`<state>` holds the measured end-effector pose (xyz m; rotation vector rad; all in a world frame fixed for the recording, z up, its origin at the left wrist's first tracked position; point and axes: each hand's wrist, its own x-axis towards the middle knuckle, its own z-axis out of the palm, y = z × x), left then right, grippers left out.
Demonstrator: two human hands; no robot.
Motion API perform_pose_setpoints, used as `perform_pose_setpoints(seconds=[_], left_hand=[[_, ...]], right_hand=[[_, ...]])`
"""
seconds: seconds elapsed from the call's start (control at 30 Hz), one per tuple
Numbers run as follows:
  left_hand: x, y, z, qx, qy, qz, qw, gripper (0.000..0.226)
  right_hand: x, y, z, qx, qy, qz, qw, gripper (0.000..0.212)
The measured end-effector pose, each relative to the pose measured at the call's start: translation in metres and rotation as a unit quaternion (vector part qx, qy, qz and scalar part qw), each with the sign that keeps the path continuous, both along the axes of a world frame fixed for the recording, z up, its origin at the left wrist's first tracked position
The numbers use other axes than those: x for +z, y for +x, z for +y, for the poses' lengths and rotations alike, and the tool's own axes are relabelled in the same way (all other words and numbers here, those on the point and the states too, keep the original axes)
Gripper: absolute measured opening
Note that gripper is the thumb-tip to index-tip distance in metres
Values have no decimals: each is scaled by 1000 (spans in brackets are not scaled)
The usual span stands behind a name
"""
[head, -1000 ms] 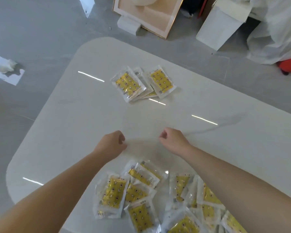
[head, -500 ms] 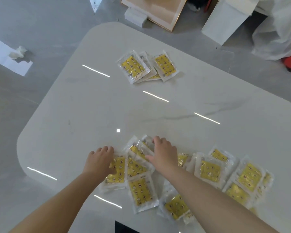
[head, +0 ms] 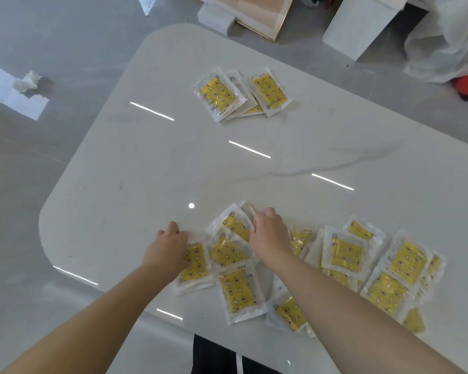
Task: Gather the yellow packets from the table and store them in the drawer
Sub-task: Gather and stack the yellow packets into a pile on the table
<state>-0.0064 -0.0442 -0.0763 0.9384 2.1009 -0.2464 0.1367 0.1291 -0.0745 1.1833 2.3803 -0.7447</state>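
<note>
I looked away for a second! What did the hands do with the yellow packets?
Both hands came back and down onto the near packets: the left hand rests on the leftmost one, the right hand curls round a top one. The far pile stayed put.

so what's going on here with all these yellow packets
A person has both hands on the near spread of clear-wrapped yellow packets on a glossy white table. The left hand rests on the leftmost packet; whether it grips it is unclear. The right hand curls its fingers round the upper packet. A smaller heap of packets lies apart at the far side. No drawer is in view.
</note>
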Motion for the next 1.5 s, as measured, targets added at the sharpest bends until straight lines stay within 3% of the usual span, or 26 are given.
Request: perform_pose_setpoints(seconds=[0.13, 0.27, 0.33, 0.53, 0.67, 0.83, 0.93, 1.0, 1.1, 1.17, 1.2, 1.27, 1.4, 1.5], left_hand=[[-2, 3, 0, 34, 19, -31, 999, 38], [-3, -2, 1, -8, 33, -15, 999, 33], [-4, -5, 3, -22, 28, -10, 999, 34], [2, -17, 20, 110, 13, -131, 985, 38], [20, -52, 54, 198, 59, -150, 967, 53], [51, -100, 124, 410, 179, -177, 877, 64], [59, -98, 162, 464, 211, -181, 841, 34], [59, -93, 183, 484, 227, -189, 824, 27], [57, -94, 214, 530, 278, -211, 773, 32], [57, -95, 232, 570, 293, -261, 721, 37], [57, -92, 237, 575, 273, -284, 717, 40], [55, -82, 233, 551, 194, -295, 756, 39], [37, -44, 185, 388, 90, -193, 897, 28], [22, -14, 144, 263, 63, -134, 953, 29]], right_hand=[[-2, -4, 4, -15, -17, -4, 1000, 7], [-6, -3, 17, 3, -15, -16, 1000, 34], [-8, -3, 22, -10, -21, -21, 1000, 35], [1, -7, 45, -101, -81, 54, 990, 27], [22, -16, 83, -185, -88, 108, 973, 27], [41, -37, 132, -269, -71, 142, 950, 31], [37, -44, 146, -296, -64, 153, 941, 28], [32, -48, 151, -319, -61, 167, 931, 27], [30, -60, 166, -396, -38, 214, 892, 25], [30, -67, 177, -468, -37, 262, 843, 23], [29, -68, 180, -503, -63, 285, 814, 22], [24, -62, 176, -532, -133, 269, 792, 21], [9, -27, 142, -416, -138, 116, 891, 24], [12, -3, 119, -341, -148, 87, 924, 23]])
